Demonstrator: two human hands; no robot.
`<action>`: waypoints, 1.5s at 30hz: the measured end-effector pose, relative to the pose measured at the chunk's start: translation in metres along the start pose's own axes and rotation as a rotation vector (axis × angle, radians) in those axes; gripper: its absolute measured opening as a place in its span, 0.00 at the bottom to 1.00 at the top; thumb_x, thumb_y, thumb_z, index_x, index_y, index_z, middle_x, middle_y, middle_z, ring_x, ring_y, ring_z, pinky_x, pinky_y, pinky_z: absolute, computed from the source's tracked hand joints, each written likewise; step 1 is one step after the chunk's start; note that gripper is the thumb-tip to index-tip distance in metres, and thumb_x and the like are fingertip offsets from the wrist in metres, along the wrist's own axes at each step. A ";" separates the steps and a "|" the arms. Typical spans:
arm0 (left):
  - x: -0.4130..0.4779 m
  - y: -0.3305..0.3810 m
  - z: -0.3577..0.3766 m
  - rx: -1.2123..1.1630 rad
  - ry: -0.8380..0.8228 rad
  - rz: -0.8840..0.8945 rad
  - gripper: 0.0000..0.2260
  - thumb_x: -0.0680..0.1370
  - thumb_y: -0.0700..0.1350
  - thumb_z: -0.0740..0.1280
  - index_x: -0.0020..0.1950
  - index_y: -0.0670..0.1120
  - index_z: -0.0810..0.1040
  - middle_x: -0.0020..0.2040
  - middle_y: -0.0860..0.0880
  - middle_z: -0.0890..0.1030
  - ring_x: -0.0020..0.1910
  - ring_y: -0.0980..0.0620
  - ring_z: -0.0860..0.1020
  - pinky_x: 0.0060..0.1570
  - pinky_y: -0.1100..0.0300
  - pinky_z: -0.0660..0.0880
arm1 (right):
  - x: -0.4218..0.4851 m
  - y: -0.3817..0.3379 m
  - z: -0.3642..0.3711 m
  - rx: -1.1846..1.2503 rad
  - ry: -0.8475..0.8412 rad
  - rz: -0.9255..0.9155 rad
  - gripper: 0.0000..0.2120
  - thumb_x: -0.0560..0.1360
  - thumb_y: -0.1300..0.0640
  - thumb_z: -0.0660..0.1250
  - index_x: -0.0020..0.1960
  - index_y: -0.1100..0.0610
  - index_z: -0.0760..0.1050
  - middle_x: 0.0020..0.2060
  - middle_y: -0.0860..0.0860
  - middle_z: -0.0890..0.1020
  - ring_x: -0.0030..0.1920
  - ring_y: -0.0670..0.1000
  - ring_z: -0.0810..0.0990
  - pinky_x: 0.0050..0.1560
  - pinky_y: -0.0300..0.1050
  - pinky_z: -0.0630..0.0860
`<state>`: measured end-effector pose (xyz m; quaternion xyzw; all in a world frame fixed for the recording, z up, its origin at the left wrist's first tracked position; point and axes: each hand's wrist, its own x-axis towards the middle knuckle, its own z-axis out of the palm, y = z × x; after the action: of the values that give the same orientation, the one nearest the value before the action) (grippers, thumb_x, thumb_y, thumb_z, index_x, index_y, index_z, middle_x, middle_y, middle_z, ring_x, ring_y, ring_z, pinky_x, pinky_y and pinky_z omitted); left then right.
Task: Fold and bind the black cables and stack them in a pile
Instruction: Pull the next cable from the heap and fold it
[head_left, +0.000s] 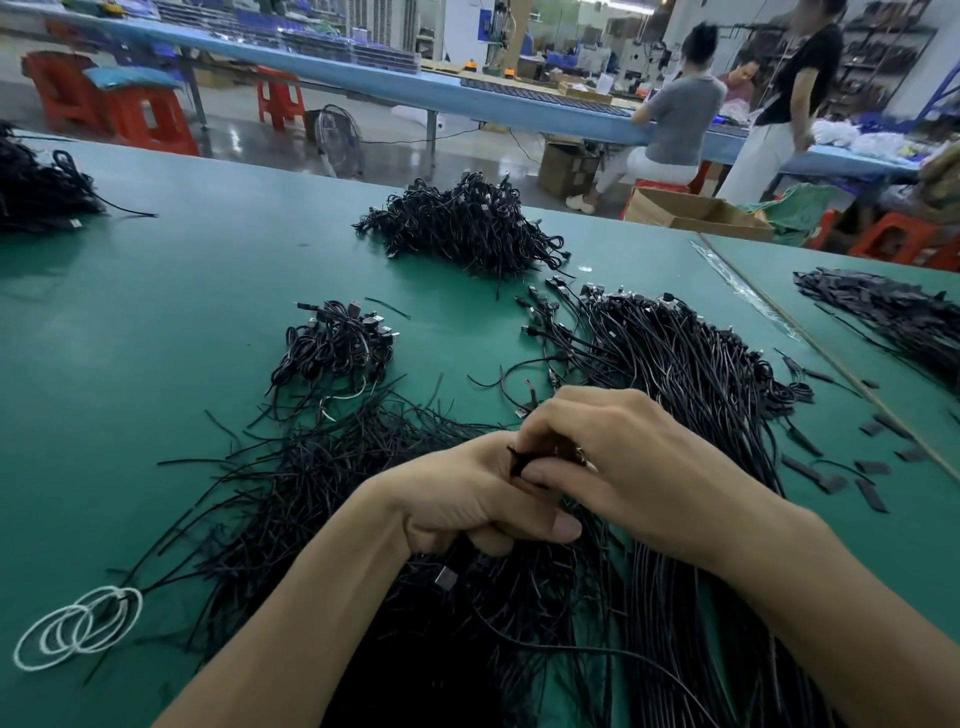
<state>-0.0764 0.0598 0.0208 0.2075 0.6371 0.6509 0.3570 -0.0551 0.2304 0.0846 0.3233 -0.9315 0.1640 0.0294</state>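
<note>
My left hand (467, 499) grips a folded black cable (452, 577) whose metal plug hangs below the fist. My right hand (613, 452) meets it from the right and pinches a short black tie (517, 460) at the top of the bundle. Both hands hover over a spread of loose black ties (322, 483). A long heap of unbound black cables (675, 374) lies to the right. A small pile of bound cables (337, 343) sits ahead on the left, and a larger pile of bound cables (467, 223) sits farther back.
The green table (182, 270) carries white string loops (78, 629) at the near left, another cable heap (36, 182) at the far left and black strips (883, 317) at the right. People work at a blue bench (467, 98) beyond, near red stools (104, 98).
</note>
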 end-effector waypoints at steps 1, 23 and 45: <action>0.000 0.000 0.000 0.001 -0.001 -0.009 0.13 0.74 0.31 0.71 0.47 0.29 0.67 0.33 0.47 0.59 0.26 0.57 0.59 0.23 0.65 0.53 | -0.001 0.000 0.000 -0.002 -0.002 -0.001 0.06 0.77 0.52 0.70 0.53 0.48 0.79 0.46 0.42 0.79 0.48 0.45 0.77 0.52 0.48 0.76; 0.003 0.000 0.005 0.077 -0.051 -0.051 0.21 0.74 0.34 0.71 0.27 0.53 0.69 0.25 0.57 0.65 0.22 0.61 0.62 0.20 0.69 0.59 | 0.003 -0.008 -0.009 -0.222 -0.161 -0.177 0.05 0.80 0.51 0.65 0.53 0.47 0.79 0.51 0.44 0.75 0.42 0.51 0.77 0.44 0.51 0.76; 0.013 0.009 0.013 -0.275 0.347 0.351 0.11 0.79 0.40 0.65 0.62 0.44 0.74 0.41 0.50 0.79 0.37 0.57 0.77 0.35 0.64 0.75 | 0.004 0.003 0.038 0.662 0.620 0.337 0.07 0.79 0.62 0.67 0.44 0.52 0.77 0.40 0.48 0.81 0.40 0.42 0.78 0.44 0.36 0.75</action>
<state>-0.0772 0.0783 0.0287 0.1497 0.5485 0.8089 0.1494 -0.0584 0.2183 0.0482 0.0958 -0.8159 0.5429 0.1743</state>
